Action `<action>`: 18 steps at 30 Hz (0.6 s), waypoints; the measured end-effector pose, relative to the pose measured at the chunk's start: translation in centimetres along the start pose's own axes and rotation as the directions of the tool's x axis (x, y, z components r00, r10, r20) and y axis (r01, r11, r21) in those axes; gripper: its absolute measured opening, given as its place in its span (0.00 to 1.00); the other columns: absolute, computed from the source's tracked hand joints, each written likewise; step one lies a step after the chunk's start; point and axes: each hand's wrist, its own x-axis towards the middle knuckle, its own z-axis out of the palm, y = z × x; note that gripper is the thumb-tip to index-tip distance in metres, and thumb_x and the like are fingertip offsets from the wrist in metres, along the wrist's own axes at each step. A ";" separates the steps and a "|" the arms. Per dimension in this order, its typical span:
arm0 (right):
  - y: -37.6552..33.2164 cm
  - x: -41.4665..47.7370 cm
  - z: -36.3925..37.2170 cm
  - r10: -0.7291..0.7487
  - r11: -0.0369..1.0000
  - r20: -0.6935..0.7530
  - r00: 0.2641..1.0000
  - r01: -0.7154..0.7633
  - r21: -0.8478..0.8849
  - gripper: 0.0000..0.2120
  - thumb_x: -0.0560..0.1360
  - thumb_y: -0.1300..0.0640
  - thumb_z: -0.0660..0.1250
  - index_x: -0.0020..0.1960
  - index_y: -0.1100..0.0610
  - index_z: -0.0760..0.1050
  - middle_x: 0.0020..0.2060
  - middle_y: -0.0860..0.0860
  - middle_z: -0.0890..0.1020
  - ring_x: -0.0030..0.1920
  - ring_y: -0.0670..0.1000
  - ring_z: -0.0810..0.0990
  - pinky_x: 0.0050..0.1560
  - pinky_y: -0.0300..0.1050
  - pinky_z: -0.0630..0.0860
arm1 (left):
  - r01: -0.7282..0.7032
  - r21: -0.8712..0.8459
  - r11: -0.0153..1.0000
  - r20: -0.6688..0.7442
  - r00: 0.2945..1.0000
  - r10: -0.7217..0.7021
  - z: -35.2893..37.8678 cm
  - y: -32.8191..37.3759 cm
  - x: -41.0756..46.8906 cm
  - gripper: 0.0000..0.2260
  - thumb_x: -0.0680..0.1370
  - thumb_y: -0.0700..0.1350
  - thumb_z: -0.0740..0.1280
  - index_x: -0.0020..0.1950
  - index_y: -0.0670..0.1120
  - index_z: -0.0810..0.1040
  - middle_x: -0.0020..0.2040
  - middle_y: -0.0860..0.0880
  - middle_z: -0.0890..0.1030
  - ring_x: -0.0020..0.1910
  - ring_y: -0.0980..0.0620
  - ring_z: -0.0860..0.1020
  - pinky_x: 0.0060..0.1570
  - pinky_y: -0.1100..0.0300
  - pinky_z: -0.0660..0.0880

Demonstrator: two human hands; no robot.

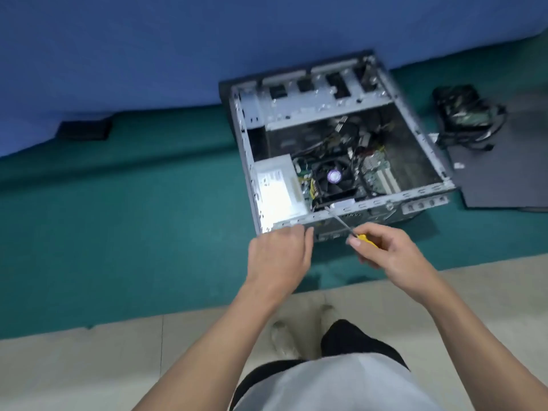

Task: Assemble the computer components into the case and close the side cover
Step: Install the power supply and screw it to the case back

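An open computer case (413, 130) lies on its side on the green table. Inside I see a silver power supply (277, 188) at the near left, a black CPU fan (333, 178) with a purple sticker, a green motherboard (378, 170) and loose cables. My right hand (385, 250) grips a yellow-handled screwdriver (344, 222), its tip at the case's near rim. My left hand (281, 253) rests on the near rim by the power supply, fingers relaxed. The dark side cover (504, 173) lies flat to the right of the case.
A black component with a bundle of cables (462, 114) sits at the far right beside the side cover. A small black object (84, 130) lies at the far left by the blue wall. The green table (133, 232) ends near my legs, over a pale tiled floor.
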 end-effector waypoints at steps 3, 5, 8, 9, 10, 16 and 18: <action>-1.0 1.3 -1.6 -0.057 0.998 -0.104 0.993 0.055 -0.023 0.06 0.78 0.56 0.66 0.42 0.54 0.77 0.28 0.49 0.75 0.29 0.45 0.70 0.33 0.37 0.68 | -0.186 -0.043 0.982 -0.182 0.968 0.176 0.3 0.9 1.8 0.07 0.77 0.45 0.68 0.42 0.43 0.78 0.38 0.46 0.78 0.35 0.47 0.76 0.31 0.55 0.71; -1.9 2.6 -3.8 -0.076 0.993 -0.229 0.970 0.053 -0.105 0.08 0.79 0.54 0.64 0.41 0.53 0.75 0.27 0.49 0.76 0.27 0.45 0.69 0.34 0.42 0.67 | -0.088 -0.002 0.996 -0.080 0.993 0.088 0.8 1.8 4.2 0.17 0.80 0.52 0.62 0.61 0.41 0.75 0.63 0.40 0.76 0.61 0.41 0.74 0.57 0.49 0.74; -2.8 4.6 -7.7 -0.095 0.968 -0.340 0.935 0.007 -0.250 0.10 0.79 0.51 0.62 0.40 0.52 0.73 0.28 0.49 0.78 0.27 0.45 0.71 0.34 0.46 0.69 | 0.195 0.026 0.980 0.261 0.945 -0.195 2.1 2.7 7.2 0.32 0.81 0.62 0.47 0.79 0.44 0.52 0.79 0.38 0.46 0.78 0.39 0.43 0.75 0.46 0.44; -3.1 5.2 -9.1 -0.096 0.963 -0.348 0.933 -0.002 -0.271 0.11 0.79 0.50 0.61 0.40 0.52 0.73 0.28 0.48 0.79 0.27 0.45 0.72 0.34 0.47 0.69 | 0.264 0.037 0.964 0.331 0.907 -0.261 2.7 2.8 7.9 0.33 0.81 0.63 0.45 0.79 0.44 0.49 0.79 0.37 0.43 0.77 0.38 0.40 0.75 0.44 0.42; -3.2 5.9 -10.4 -0.087 0.956 -0.346 0.934 -0.020 -0.293 0.11 0.80 0.50 0.61 0.40 0.52 0.72 0.29 0.48 0.79 0.27 0.44 0.72 0.35 0.47 0.70 | 0.302 0.063 0.951 0.371 0.878 -0.303 3.3 3.1 8.4 0.33 0.81 0.64 0.43 0.79 0.44 0.48 0.78 0.35 0.42 0.77 0.36 0.39 0.75 0.42 0.42; -1.9 10.2 -17.5 0.006 0.936 -0.287 0.958 -0.107 -0.337 0.12 0.81 0.52 0.58 0.41 0.56 0.71 0.30 0.48 0.79 0.26 0.44 0.72 0.33 0.46 0.68 | 0.436 0.248 0.865 0.348 0.793 -0.500 5.1 6.6 12.0 0.32 0.80 0.64 0.44 0.78 0.46 0.50 0.79 0.37 0.45 0.75 0.29 0.46 0.71 0.33 0.50; -0.9 11.8 -19.4 0.052 0.936 -0.257 0.965 -0.137 -0.324 0.12 0.81 0.53 0.58 0.42 0.57 0.71 0.31 0.48 0.78 0.30 0.48 0.73 0.35 0.46 0.68 | 0.454 0.211 0.866 0.375 0.781 -0.500 5.5 8.3 14.1 0.32 0.80 0.65 0.43 0.79 0.47 0.49 0.79 0.39 0.44 0.76 0.30 0.46 0.70 0.32 0.51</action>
